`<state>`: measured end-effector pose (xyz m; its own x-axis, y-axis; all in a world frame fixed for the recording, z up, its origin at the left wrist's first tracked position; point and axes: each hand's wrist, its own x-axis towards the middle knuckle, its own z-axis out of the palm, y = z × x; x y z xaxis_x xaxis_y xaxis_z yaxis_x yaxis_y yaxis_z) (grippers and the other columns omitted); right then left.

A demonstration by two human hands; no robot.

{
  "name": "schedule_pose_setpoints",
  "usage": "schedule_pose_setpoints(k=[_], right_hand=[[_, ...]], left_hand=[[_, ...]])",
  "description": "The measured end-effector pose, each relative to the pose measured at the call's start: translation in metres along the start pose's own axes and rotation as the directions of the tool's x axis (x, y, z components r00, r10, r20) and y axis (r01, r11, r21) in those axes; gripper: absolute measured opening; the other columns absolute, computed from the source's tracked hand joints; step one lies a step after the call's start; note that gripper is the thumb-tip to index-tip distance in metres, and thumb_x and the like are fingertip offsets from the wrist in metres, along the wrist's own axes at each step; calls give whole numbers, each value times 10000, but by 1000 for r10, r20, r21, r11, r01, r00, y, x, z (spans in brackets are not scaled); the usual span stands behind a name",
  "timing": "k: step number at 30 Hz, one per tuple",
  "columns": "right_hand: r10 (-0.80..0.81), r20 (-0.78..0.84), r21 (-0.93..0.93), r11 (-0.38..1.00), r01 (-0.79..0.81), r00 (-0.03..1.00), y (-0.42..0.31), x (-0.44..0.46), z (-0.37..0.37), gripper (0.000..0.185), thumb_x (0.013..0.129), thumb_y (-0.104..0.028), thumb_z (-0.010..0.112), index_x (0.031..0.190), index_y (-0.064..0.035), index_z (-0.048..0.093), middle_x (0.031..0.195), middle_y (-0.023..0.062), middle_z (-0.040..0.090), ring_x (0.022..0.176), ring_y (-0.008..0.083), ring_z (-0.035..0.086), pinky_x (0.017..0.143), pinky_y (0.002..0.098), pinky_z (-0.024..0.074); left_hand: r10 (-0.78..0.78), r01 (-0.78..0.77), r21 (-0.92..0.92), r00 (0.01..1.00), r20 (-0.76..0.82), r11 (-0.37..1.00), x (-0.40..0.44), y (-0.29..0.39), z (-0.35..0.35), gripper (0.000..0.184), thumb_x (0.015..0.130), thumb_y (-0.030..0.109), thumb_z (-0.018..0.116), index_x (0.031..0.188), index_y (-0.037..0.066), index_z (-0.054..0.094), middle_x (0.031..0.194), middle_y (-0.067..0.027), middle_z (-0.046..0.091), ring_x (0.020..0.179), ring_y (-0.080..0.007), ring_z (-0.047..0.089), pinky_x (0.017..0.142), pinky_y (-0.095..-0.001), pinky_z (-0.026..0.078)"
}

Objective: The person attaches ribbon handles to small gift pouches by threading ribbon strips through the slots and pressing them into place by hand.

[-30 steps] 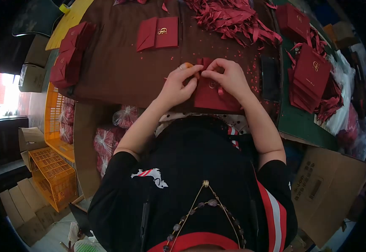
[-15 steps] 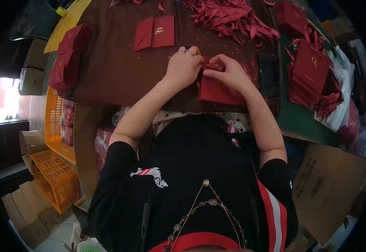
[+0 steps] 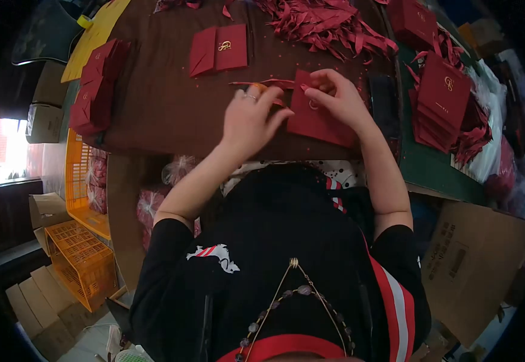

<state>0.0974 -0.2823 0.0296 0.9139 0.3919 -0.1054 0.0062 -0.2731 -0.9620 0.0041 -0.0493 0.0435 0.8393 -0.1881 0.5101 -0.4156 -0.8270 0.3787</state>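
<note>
A small dark red paper bag (image 3: 321,123) with a gold logo lies flat on the brown-covered table in front of me. My right hand (image 3: 339,99) grips its upper part, thumb on the front by a bit of red ribbon; the other fingertips are partly hidden. A thin red ribbon (image 3: 278,81) stretches left from the bag's top. Left of the bag is my left hand (image 3: 252,117), slightly blurred, thumb spread from the fingers. It wears a ring and an orange finger cover, and its fingertips are close to the ribbon; contact is unclear.
Another red bag (image 3: 231,46) lies farther back, near a heap of red ribbons (image 3: 325,24). Stacked bags stand at the left (image 3: 93,99) and on the green surface at right (image 3: 443,99). A dark flat object (image 3: 384,107) lies right of my right hand. Orange crates (image 3: 81,256) are below left.
My left hand has moved left and down, away from my right hand, and its thumb has spread. The ribbon now shows stretched leftward, and more of the bag's front with its logo is visible.
</note>
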Motion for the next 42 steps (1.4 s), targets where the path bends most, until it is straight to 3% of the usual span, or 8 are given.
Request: schedule_pose_setpoints(k=[6,11,17,20,23,38,40,42], right_hand=[[-408,-85,-567,770,292,909,-43,-45,-57,227,866,-123,740,1074,-49,687,963,90,664,855,236,661,782,317,527],[-148,57,-790,598,135,987,-39,-79,-60,266,824,-284,782,980,-89,693,917,70,643,933,273,633,812,406,518],[-242,6,-866,484,126,970,-9,-82,-43,222,843,-290,768,928,-96,704,899,71,642,926,278,638,783,424,520],[-130,-203,-660,750,-38,970,-21,-86,-49,199,866,-255,756,962,-81,740,889,96,705,811,263,683,729,373,532],[-139,-324,-239,969,62,936,-2,-83,-64,163,903,-128,750,1015,-11,748,898,45,740,827,94,663,744,256,511],[-214,-617,120,926,359,757,-2,-67,-50,186,983,-113,685,1133,-14,733,1062,42,723,941,100,641,859,252,506],[-248,-522,451,731,511,816,3,-63,-55,173,980,-116,690,1131,-37,723,1054,50,723,891,103,633,801,246,503],[-237,-508,528,674,517,828,-10,-61,-43,169,984,-126,687,1130,-44,713,1033,50,723,867,101,627,776,240,495]], left_hand=[[-116,107,57,974,195,993,-9,5,25,510,829,416,787,1237,133,670,1098,-118,604,953,-335,584,805,-439,527],[-152,140,74,969,194,987,-11,-3,20,501,836,384,783,1261,144,666,1078,-102,610,956,-322,592,802,-425,528],[-203,182,109,951,232,977,-11,-2,20,496,849,409,761,1274,165,684,1084,-98,618,964,-312,600,811,-416,537],[-205,175,136,947,249,975,-10,-1,20,487,857,419,749,1274,173,696,1096,-104,617,975,-310,603,822,-418,540],[-211,167,173,934,287,971,-6,4,18,483,864,421,741,1275,172,700,1106,-110,616,981,-307,605,828,-422,540],[-261,230,157,939,225,961,-11,3,25,504,849,404,759,1270,157,635,1082,-95,626,972,-304,611,812,-424,535],[-298,275,125,925,235,953,-11,2,25,495,844,400,767,1248,151,625,1074,-84,629,969,-303,611,813,-426,533],[-312,299,90,921,233,950,-10,3,25,470,842,401,770,1205,139,629,1065,-69,629,969,-304,610,817,-432,528]])
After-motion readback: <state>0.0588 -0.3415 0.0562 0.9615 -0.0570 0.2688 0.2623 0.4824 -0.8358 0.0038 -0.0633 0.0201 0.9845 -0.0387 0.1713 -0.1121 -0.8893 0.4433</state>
